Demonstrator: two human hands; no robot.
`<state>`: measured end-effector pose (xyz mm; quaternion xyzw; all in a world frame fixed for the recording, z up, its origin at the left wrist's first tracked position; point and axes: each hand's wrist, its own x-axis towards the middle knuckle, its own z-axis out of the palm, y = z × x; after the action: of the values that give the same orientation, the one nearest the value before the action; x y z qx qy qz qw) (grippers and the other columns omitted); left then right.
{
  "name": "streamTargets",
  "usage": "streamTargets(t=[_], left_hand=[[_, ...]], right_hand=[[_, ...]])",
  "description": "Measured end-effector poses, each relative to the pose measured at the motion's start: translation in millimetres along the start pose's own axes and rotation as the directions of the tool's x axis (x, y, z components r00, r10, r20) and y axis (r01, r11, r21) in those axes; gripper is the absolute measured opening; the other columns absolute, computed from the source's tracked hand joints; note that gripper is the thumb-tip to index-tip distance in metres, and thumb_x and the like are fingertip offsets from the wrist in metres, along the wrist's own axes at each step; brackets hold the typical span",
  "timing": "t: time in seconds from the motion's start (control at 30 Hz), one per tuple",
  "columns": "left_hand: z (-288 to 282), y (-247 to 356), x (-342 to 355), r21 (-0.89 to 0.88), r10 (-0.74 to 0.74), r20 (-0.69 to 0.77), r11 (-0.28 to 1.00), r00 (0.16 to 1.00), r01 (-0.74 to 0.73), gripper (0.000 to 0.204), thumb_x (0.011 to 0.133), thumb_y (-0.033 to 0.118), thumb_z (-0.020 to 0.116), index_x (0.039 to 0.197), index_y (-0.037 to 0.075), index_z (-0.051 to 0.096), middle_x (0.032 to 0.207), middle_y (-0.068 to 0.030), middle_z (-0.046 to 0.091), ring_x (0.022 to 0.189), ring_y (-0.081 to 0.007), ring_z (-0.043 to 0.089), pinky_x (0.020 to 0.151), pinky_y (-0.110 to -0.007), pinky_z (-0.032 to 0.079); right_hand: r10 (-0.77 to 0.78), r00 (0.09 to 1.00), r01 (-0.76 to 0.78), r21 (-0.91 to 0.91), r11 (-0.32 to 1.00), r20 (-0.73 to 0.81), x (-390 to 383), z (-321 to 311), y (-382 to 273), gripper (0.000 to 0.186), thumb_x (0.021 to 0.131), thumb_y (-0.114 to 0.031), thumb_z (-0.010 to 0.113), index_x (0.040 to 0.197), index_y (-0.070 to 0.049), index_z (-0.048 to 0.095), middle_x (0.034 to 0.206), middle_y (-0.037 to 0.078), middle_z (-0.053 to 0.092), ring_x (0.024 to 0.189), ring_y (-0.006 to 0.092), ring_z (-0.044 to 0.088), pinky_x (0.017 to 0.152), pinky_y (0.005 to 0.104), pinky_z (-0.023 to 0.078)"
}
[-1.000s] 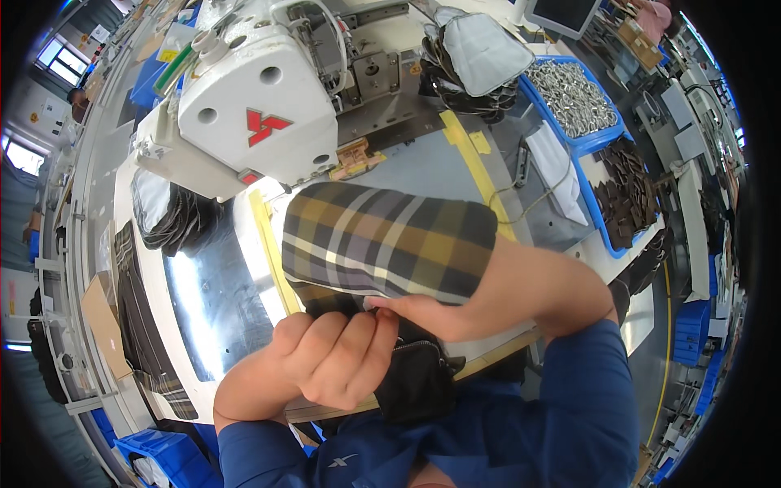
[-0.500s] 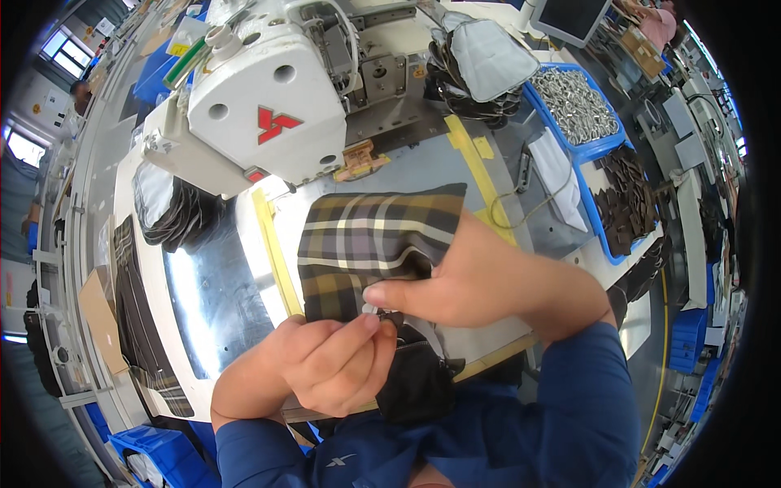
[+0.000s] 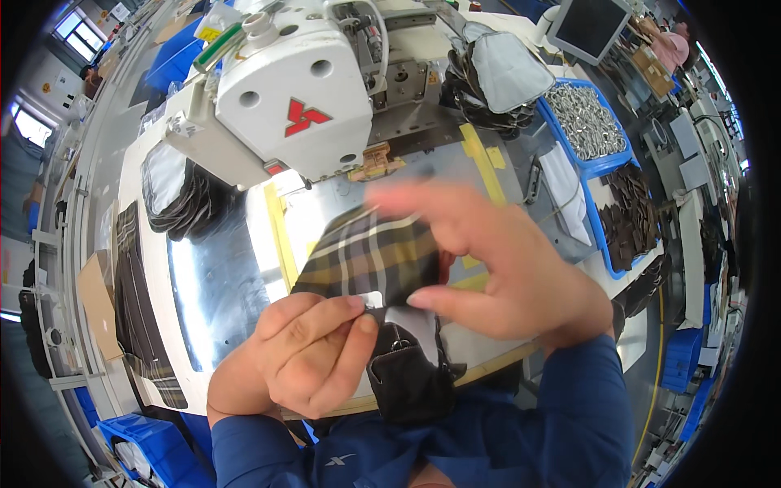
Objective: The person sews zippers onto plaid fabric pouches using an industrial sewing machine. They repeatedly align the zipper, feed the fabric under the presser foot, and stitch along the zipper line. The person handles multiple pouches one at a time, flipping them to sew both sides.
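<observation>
Okay, black zip pouch (image 3: 411, 382) by the near edge of the table (image 3: 490, 366), left hand (image 3: 305, 350) beside it, fingers pinching the plaid fabric's (image 3: 370, 259) near end. Right hand (image 3: 496, 260), blurry, has fingers spread alongside. White sewing machine (image 3: 293, 89) behind.

Red emblem (image 3: 307, 118) on white machine (image 3: 268, 134), pale logo (image 3: 338, 460) on shirt (image 3: 268, 446)
</observation>
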<state>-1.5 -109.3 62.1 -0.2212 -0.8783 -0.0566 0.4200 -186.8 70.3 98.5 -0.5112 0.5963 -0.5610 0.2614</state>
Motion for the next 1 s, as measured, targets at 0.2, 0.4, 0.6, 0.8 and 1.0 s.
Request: streamTargets(t=[0.2,0.4,0.6,0.8,1.0], left_hand=[[-11,6,5,-0.069,0.018,0.05,0.997,0.999,-0.015,0.025,0.077,-0.006,0.079,0.102,-0.004,0.074,0.088,-0.0058,0.064,0.089,-0.0264,0.076,0.071,-0.033,0.055],[-5,4,6,-0.116,0.101,0.005,0.988,0.995,-0.1,0.021,0.076,-0.006,0.077,0.097,-0.001,0.076,0.083,-0.004,0.057,0.085,-0.0256,0.077,0.07,-0.033,0.055],[8,5,6,-0.144,0.149,-0.113,0.976,0.982,-0.165,0.018,0.076,-0.006,0.077,0.093,-0.002,0.076,0.081,-0.0039,0.054,0.086,-0.0272,0.078,0.07,-0.032,0.055],[-14,2,6,-0.24,0.011,0.093,0.971,0.996,0.012,0.024,0.077,-0.005,0.08,0.1,-0.005,0.073,0.085,-0.0074,0.062,0.093,-0.032,0.078,0.073,-0.037,0.057],[-15,1,11,-0.264,-0.055,0.073,0.962,0.996,0.072,0.027,0.077,-0.003,0.08,0.103,-0.006,0.072,0.087,-0.0104,0.066,0.098,-0.0333,0.077,0.075,-0.038,0.059]], right_hand=[[-0.46,0.886,0.399,-0.609,0.686,0.062,-3,5,13,0.025,0.077,-0.005,0.079,0.102,-0.006,0.075,0.098,0.01,0.068,0.083,0.0248,0.067,0.069,0.0391,0.054],[-0.653,0.721,0.583,-0.714,0.389,0.233,4,6,8,0.021,0.072,-0.007,0.081,0.092,-0.009,0.076,0.102,0.007,0.074,0.091,0.0225,0.069,0.071,0.0349,0.052],[-0.663,0.663,0.688,-0.632,0.356,0.348,0,3,17,0.016,0.077,-0.01,0.078,0.094,-0.008,0.077,0.11,0.007,0.075,0.093,0.0238,0.07,0.073,0.0378,0.052],[-0.498,0.81,0.586,-0.441,0.68,0.31,9,-4,8,0.029,0.079,-0.015,0.077,0.106,-0.004,0.075,0.112,0.007,0.071,0.102,0.0265,0.068,0.086,0.0393,0.053],[-0.561,0.779,0.626,-0.41,0.663,0.281,5,4,5,0.022,0.083,-0.013,0.078,0.103,-0.003,0.076,0.107,0.008,0.073,0.095,0.0262,0.071,0.081,0.0394,0.055]])
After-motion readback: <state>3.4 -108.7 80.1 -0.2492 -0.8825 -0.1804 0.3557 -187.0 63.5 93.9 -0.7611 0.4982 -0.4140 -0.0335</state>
